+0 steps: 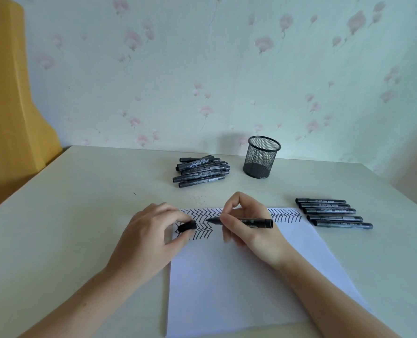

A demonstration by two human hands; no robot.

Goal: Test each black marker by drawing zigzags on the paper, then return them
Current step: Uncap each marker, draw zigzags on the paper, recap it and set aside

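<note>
**Uncapped marker held level over the zigzag rows**

The right hand (247, 229) pinches a black marker (241, 221) between thumb and fingers, curled around the barrel near its writing end. The marker lies almost level, its tip pointing toward 9 o'clock above the drawn lines; whether the tip touches the sheet cannot be told. Its rear end sticks out past the hand toward 3 o'clock.

The left hand (151, 236) grips the cap (187, 226) between thumb and fingertips, at 9 o'clock from the marker's tip and apart from it. This hand sits over the left edge of the paper (227, 284).

The paper is white and lies on the pale table (80, 215), its near edge toward 6 o'clock. Black zigzags (202, 223) fill a band along its far edge, with a second shorter band started just below on the left. More zigzag lines show at 3 o'clock of the right hand.

At 3 o'clock of the paper, just beside its far corner, 5 capped markers (334, 213) lie side by side in a row. At 12 o'clock, well beyond the paper, a loose pile of markers (201, 170) rests on the table. Just beside that pile, toward 3 o'clock, stands a black mesh cup (262, 157), upright, near the flowered wall (202, 69).
</note>
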